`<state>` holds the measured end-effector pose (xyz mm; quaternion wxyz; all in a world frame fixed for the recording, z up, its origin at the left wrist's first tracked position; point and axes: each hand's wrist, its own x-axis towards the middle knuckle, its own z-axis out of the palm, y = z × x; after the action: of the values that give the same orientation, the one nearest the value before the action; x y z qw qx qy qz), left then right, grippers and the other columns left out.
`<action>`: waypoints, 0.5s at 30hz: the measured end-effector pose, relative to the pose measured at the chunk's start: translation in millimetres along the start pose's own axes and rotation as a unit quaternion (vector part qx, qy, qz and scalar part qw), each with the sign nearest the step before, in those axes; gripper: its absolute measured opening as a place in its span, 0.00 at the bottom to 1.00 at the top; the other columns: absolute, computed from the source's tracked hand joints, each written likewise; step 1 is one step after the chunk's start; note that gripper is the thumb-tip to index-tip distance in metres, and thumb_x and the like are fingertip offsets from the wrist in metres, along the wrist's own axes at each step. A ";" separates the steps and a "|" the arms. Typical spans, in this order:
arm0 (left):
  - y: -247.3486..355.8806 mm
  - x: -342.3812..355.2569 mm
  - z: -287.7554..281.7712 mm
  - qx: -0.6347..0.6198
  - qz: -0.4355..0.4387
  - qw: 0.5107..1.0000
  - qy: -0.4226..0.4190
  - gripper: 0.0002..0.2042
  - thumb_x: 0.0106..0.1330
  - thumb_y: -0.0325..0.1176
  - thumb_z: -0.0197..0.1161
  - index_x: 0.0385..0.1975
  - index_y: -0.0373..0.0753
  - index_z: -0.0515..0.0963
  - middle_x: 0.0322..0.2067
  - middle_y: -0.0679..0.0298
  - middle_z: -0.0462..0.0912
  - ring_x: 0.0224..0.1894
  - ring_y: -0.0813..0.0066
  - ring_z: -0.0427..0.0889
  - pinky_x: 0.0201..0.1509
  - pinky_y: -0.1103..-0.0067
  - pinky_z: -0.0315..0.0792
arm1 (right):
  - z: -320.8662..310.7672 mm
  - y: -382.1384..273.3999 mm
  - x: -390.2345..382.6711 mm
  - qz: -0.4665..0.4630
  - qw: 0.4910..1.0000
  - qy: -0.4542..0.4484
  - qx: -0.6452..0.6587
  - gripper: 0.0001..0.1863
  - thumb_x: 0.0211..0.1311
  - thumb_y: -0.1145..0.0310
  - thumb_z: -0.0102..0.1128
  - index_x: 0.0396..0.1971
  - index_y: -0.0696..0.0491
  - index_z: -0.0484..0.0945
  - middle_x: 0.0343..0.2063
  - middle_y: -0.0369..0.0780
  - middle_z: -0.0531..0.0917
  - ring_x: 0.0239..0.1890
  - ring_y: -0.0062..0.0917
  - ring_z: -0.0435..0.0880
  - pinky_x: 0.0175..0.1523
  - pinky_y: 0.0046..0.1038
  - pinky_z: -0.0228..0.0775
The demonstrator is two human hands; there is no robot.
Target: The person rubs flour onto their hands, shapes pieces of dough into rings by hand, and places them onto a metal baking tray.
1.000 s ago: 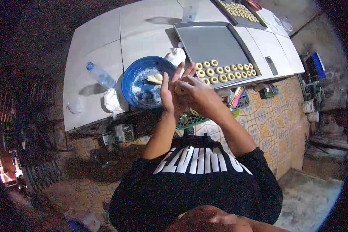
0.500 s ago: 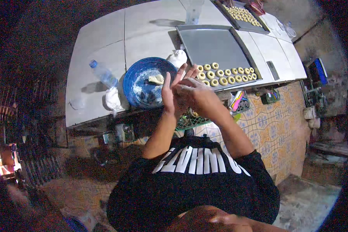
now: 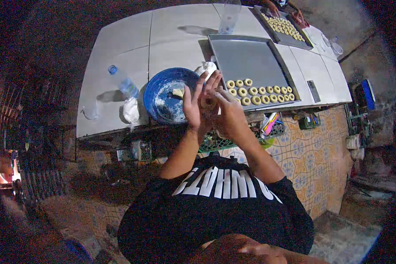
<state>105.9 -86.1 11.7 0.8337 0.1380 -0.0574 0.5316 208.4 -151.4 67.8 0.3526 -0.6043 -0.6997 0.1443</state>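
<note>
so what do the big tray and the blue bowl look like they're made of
The tray looks like metal, dull grey with a soft sheen and a thin raised rim. The blue bowl is probably plastic, going by its saturated, even colour and glossy rim, though enamelled metal can't be ruled out.

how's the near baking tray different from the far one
The near baking tray is mostly bare, with dough rings only along its front edge; the far baking tray is packed across its surface. The near one looks larger. Both are grey metal on the white counter.
</note>
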 end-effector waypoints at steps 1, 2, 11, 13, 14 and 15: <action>0.0 0.3 0.3 -0.017 0.000 1.000 0.003 0.38 0.81 0.62 0.32 0.77 0.35 0.57 0.78 0.43 0.56 0.81 0.51 0.53 0.82 0.60 0.52 | 0.3 1.2 -0.1 0.020 1.000 -0.012 -0.009 0.30 0.48 0.81 0.70 0.57 0.55 0.81 0.56 0.49 0.82 0.58 0.51 0.82 0.60 0.44 0.76; 0.4 0.7 0.2 -0.021 0.000 1.000 -0.002 0.38 0.81 0.62 0.32 0.77 0.35 0.57 0.78 0.43 0.56 0.81 0.52 0.52 0.82 0.61 0.52 | -0.2 2.3 -1.2 -0.022 1.000 0.001 -0.007 0.28 0.52 0.78 0.68 0.57 0.55 0.80 0.56 0.49 0.82 0.58 0.51 0.81 0.62 0.45 0.75; 5.0 9.9 -2.4 0.042 -0.004 0.999 -0.035 0.42 0.78 0.67 0.31 0.80 0.39 0.53 0.80 0.46 0.49 0.83 0.51 0.46 0.83 0.59 0.44 | -2.5 8.2 -2.7 -0.055 0.996 0.008 -0.068 0.20 0.55 0.72 0.71 0.50 0.49 0.84 0.60 0.44 0.79 0.61 0.48 0.79 0.63 0.45 0.76; 5.9 10.9 -1.8 0.091 0.000 0.995 -0.034 0.41 0.78 0.67 0.31 0.80 0.41 0.53 0.81 0.47 0.48 0.83 0.49 0.44 0.84 0.58 0.42 | -2.0 9.5 -1.5 -0.081 0.995 0.017 -0.059 0.19 0.52 0.75 0.73 0.47 0.50 0.86 0.57 0.43 0.81 0.60 0.48 0.80 0.61 0.45 0.76; 6.1 11.2 -1.4 0.094 0.001 0.995 -0.031 0.41 0.78 0.67 0.31 0.80 0.41 0.53 0.81 0.46 0.49 0.83 0.49 0.44 0.84 0.58 0.42 | -2.2 10.1 -1.0 -0.086 0.994 0.007 -0.061 0.18 0.55 0.73 0.71 0.48 0.49 0.85 0.59 0.43 0.80 0.62 0.48 0.78 0.63 0.45 0.75; 6.3 11.4 -1.0 0.096 0.002 0.995 -0.027 0.41 0.78 0.67 0.31 0.80 0.41 0.53 0.81 0.46 0.49 0.83 0.49 0.45 0.84 0.58 0.43 | -1.6 10.1 -0.7 -0.089 0.994 -0.004 -0.064 0.17 0.57 0.70 0.68 0.49 0.49 0.84 0.61 0.43 0.79 0.64 0.48 0.77 0.65 0.46 0.74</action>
<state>105.0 -73.4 14.6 0.8136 0.2315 -0.0287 0.5326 217.0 -150.1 62.3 0.3219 -0.5600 -0.7602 0.0696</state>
